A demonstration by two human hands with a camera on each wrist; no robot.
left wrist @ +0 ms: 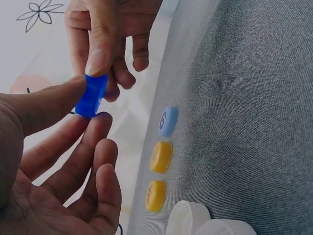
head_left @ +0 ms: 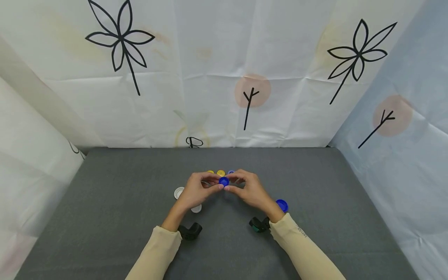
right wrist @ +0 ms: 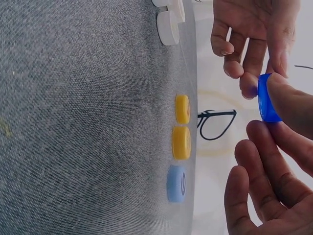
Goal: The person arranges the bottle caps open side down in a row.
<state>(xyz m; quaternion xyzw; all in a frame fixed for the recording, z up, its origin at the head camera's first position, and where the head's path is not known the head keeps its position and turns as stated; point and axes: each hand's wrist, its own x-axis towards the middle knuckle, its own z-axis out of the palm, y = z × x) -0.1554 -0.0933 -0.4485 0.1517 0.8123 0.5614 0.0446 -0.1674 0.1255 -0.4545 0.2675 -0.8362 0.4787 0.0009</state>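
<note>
Above the middle of the table, a small dark blue bottle cap point(head_left: 224, 181) is pinched from both sides. My left hand point(head_left: 196, 190) holds its left edge with thumb and fingertips, as the left wrist view shows of the blue cap point(left wrist: 91, 96). From the other side my right hand point(head_left: 249, 188) pinches it too, thumb on the near face. Just beyond the hands lie a light blue cap point(right wrist: 176, 183) and two yellow caps point(right wrist: 181, 142) in a row.
White caps point(head_left: 196, 209) lie by the left wrist, one partly behind the hand. Another blue cap point(head_left: 282, 205) sits beside the right forearm. A grey cloth covers the table point(head_left: 122, 210); printed fabric point(head_left: 210, 46) hangs behind and at both sides.
</note>
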